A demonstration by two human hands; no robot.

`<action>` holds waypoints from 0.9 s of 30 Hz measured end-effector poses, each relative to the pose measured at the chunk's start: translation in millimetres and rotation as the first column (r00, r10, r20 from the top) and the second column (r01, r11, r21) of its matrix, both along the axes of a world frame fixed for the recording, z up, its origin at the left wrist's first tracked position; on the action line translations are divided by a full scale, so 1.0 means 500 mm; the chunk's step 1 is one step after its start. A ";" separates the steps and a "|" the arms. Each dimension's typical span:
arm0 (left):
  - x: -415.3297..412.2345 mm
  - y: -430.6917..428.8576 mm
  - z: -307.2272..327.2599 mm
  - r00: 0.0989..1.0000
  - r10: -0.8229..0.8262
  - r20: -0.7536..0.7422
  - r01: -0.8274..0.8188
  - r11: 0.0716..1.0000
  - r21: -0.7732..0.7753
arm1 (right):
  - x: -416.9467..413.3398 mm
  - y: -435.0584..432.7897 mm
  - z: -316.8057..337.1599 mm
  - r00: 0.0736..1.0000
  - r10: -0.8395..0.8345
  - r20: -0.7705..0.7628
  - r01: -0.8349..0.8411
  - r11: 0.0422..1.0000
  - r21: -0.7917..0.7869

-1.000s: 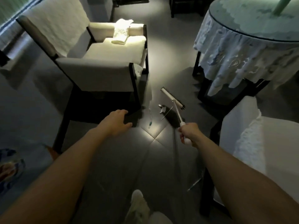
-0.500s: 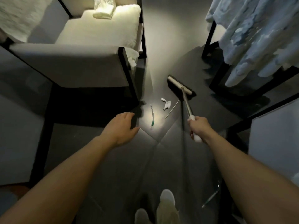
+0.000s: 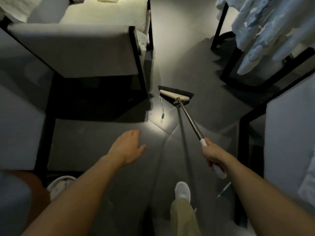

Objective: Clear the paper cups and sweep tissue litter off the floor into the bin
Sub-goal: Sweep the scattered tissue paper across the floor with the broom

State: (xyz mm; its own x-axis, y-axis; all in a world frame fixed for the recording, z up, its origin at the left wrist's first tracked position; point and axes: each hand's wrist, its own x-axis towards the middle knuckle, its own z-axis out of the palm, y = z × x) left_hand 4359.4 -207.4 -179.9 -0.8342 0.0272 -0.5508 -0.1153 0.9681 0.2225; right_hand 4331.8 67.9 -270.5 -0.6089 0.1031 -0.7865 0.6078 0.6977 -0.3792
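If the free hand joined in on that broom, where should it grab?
Probably the bare metal shaft of the broom, just ahead of the right hand gripping the white grip. The open left hand would come from the left, where the slanted shaft is unobstructed.

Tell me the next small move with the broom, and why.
Probably draw the broom head back toward the shoe: the right hand grips its handle, and the head rests on the floor just beyond the green-tipped stick, so a short pull should gather it.
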 end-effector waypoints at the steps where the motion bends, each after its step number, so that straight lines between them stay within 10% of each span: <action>1: 0.033 -0.002 -0.005 1.000 -0.017 0.017 0.017 1.000 -0.002 | 0.039 0.000 -0.007 1.000 0.005 0.006 -0.005 1.000 0.006; 27: 0.713 0.249 -0.021 1.000 -0.010 -0.029 0.011 1.000 0.018 | 0.897 0.232 -0.003 0.988 -0.116 -0.100 0.110 0.992 -0.058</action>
